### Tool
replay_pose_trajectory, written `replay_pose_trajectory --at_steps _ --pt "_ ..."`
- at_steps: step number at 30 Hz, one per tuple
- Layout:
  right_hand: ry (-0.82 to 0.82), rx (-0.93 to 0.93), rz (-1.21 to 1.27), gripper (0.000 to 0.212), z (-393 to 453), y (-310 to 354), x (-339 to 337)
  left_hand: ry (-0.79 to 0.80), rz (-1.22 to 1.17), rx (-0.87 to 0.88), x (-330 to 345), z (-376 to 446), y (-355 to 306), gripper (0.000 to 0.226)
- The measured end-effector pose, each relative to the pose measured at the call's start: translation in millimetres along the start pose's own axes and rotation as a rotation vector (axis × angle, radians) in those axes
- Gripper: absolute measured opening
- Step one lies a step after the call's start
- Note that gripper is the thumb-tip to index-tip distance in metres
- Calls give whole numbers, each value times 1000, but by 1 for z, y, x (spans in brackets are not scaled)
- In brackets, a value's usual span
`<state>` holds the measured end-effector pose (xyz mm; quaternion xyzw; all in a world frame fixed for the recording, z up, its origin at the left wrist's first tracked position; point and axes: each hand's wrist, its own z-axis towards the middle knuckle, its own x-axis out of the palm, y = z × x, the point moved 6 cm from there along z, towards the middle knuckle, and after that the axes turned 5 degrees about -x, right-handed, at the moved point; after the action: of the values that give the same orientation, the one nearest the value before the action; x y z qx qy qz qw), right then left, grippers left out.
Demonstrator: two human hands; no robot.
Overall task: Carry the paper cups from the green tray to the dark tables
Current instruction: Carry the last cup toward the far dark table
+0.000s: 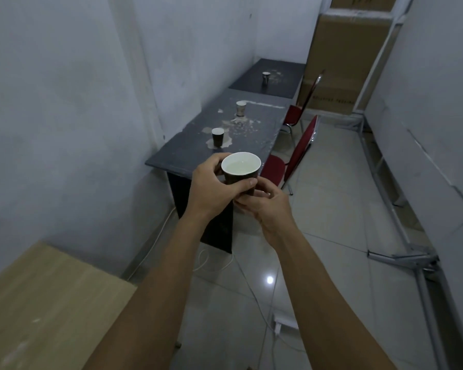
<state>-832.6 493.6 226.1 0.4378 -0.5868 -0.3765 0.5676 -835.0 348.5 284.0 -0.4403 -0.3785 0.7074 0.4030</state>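
Narrow pale-walled room, glossy tiled floor [318, 214], two dark tabletops set end to end along the left wall. Nearer tabletop [190, 153]: worn, blotched with pale patches, carrying two upright paper cups, one [217, 137] close to the near end, another [240, 108] further along. Far tabletop [286, 84]: one more cup [265, 78] near its middle. Held in the air before the nearer tabletop's front edge, a dark paper cup [240, 169] with white inside, filled with pale liquid. Left hand [214, 188] wrapped round its side, thumb across the front, fingers curled behind the rim. Right hand [267, 209] under and beside the base, fingers bent against the lower wall. Two red chairs [300, 153] beside the tabletops. Cardboard boxes [342, 62] stacked at the far end, dark printing on the lowest, too small to read. Light wooden surface [46, 303] at lower left.
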Motion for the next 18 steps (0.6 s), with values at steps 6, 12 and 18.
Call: replay_pose_trajectory --at_steps 6,12,18 --pt "-32 -19 -8 58 55 25 -43 58 -29 14 61 54 -6 66" --pt "-116 -21 -12 60 111 35 -81 145 -34 18 118 109 0 67" --pt "-184 -47 2 62 182 57 -117 194 -47 41 173 180 7 71"
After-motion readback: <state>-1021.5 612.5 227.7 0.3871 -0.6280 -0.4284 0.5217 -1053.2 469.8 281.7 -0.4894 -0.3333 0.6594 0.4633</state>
